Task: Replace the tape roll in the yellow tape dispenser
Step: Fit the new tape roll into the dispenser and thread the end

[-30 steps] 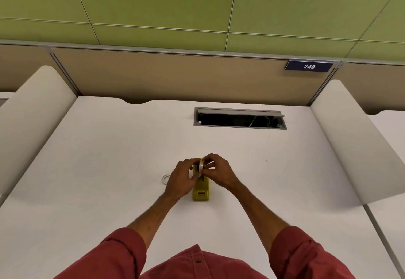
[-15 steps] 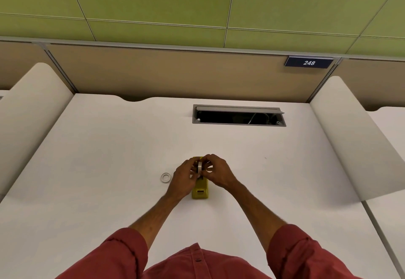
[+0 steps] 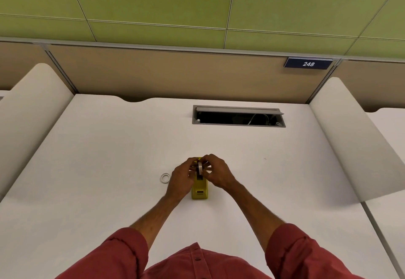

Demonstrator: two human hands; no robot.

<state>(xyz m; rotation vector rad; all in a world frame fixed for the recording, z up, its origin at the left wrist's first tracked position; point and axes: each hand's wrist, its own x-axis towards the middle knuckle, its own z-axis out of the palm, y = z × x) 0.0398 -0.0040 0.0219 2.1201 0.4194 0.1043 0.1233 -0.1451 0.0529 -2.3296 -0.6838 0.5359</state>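
The yellow tape dispenser [image 3: 199, 190] stands on the white desk [image 3: 109, 158], its cutter end toward me. A tape roll [image 3: 199, 168] stands on edge over the dispenser's far half, pinched from both sides. My left hand [image 3: 182, 179] grips its left face and my right hand [image 3: 215, 173] grips its right face. My fingers hide the dispenser's far end and whether the roll sits in its cradle. A small white ring [image 3: 165, 178], like an empty tape core, lies flat on the desk just left of my left hand.
An open cable hatch [image 3: 238, 117] is set into the desk behind the dispenser. White curved side dividers [image 3: 355, 142] rise on both sides, with a beige partition at the back bearing a "248" sign [image 3: 308, 63].
Both hands with the tape roll have lowered slightly toward the dispenser. The white ring, partly hidden by my left hand a second ago, shows fully.
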